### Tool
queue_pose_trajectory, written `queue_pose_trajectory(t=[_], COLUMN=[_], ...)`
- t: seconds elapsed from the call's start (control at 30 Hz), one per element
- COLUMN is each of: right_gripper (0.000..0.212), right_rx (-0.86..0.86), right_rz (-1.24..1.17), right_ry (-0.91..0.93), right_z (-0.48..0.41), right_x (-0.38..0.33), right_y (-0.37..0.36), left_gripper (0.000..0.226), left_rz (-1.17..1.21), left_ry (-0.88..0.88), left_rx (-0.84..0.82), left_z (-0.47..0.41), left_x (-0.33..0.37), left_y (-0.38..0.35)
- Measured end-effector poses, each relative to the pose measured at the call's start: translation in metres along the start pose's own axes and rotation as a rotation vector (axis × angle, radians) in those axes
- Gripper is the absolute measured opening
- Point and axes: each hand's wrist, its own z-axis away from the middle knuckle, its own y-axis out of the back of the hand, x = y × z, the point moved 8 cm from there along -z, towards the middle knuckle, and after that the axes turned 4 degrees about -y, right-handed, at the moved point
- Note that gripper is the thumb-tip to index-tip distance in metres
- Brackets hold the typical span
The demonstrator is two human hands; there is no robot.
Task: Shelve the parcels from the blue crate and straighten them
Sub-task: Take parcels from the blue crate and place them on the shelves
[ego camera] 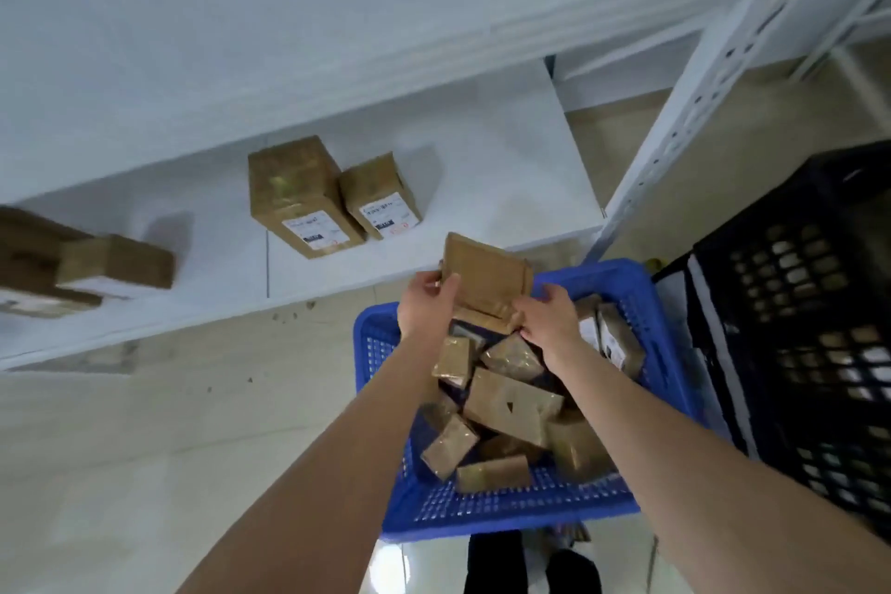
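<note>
held parcel (484, 275): flat brown cardboard parcel, lifted above the far end of the blue crate (622, 277), just short of the front edge of the lower shelf (482, 169), its broad face tilted toward the camera.
left hand (426, 304): fingers curled round the held parcel's left edge, thumb on the near face, gripping it.
right hand (545, 316): fingers bent round the held parcel's lower right corner, gripping it from below.
blue crate: slotted plastic, on the pale floor in front of the shelving.
loose parcels (511, 405): a jumble of brown parcels inside the blue crate, lying at all angles, several overlapping.
taller parcel (299, 198): near the middle of the lower shelf, white label facing front.
shorter parcel (378, 195): right of the taller parcel and touching it, label also facing front.
left-end parcels (115, 263): brown boxes at the shelf's left end, blurred; number cannot be told.
black crate (800, 328): slotted, taller, just beside the blue crate on its right.
shelf post (713, 92): white slotted upright at the shelf's right end.
</note>
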Motion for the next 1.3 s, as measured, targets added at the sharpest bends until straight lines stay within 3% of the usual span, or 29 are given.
queue_pose_trajectory(t=[0.23,0.43,0.7,0.87,0.97,1.07,1.3], right_gripper=[0.047,0.052,0.024,0.027,0.034,0.055,0.072], right_rx=[-0.183,-0.367,-0.544,-0.654,-0.654,-0.637,-0.686], right_rz=[-0.009,-0.023,-0.259,-0.357,-0.291,-0.223,-0.269], right_ry=[0.015,0.077,0.09,0.107,0.127,0.139,0.075], right_z=[0.111,0.203,0.297,0.342,0.359,0.372,0.402], right_x=[-0.103,-0.154,-0.198,-0.217,-0.222,-0.228,-0.23], right_y=[-0.008,-0.013,-0.024,-0.03,-0.029,-0.03,-0.046], left_gripper=[0.026,0.042,0.037,0.024,0.016,0.041,0.08], left_rz=[0.095,0.155,0.384,0.471,0.454,0.241,-0.049], left_ry=[-0.11,-0.217,-0.228,-0.305,-0.39,-0.52,-0.733], left_rx=[0.082,0.106,0.183,0.211,0.22,0.225,0.223], left_z=[0.065,0.132,0.205,0.243,0.261,0.276,0.305], left_x=[0.104,0.147,0.188,0.218,0.236,0.257,0.286], left_y=[0.096,0.15,0.217,0.254,0.271,0.282,0.306])
